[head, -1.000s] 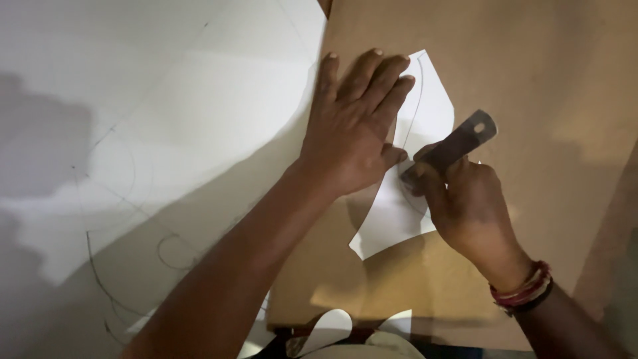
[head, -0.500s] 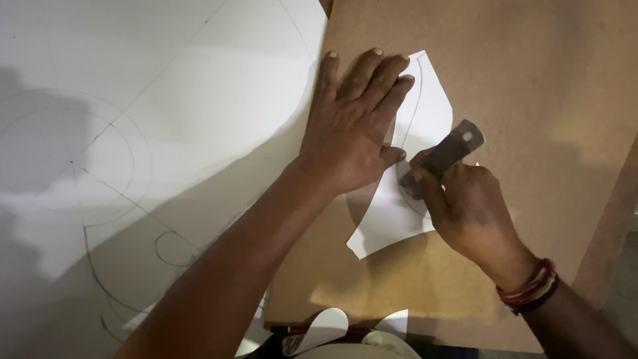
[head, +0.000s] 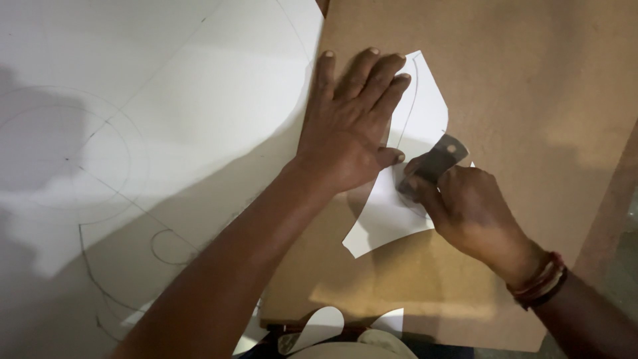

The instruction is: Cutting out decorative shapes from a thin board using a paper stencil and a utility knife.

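1. Under the left hand point(head: 352, 126) lies a white paper piece point(head: 392, 213) on a brown board point(head: 531, 100); the hand is open, palm down, fingers spread flat, pressing the paper.
2. Just right of that thumb, the right hand point(head: 468, 213) is closed around a dark flat blade point(head: 435, 163), its lower end touching the paper.
3. Bangles point(head: 541, 282) circle the right wrist.
4. Left of the left hand spreads a white sheet point(head: 133, 133) with pencilled curves.
5. Below both arms, white scraps point(head: 319, 329) show at the board's near edge.
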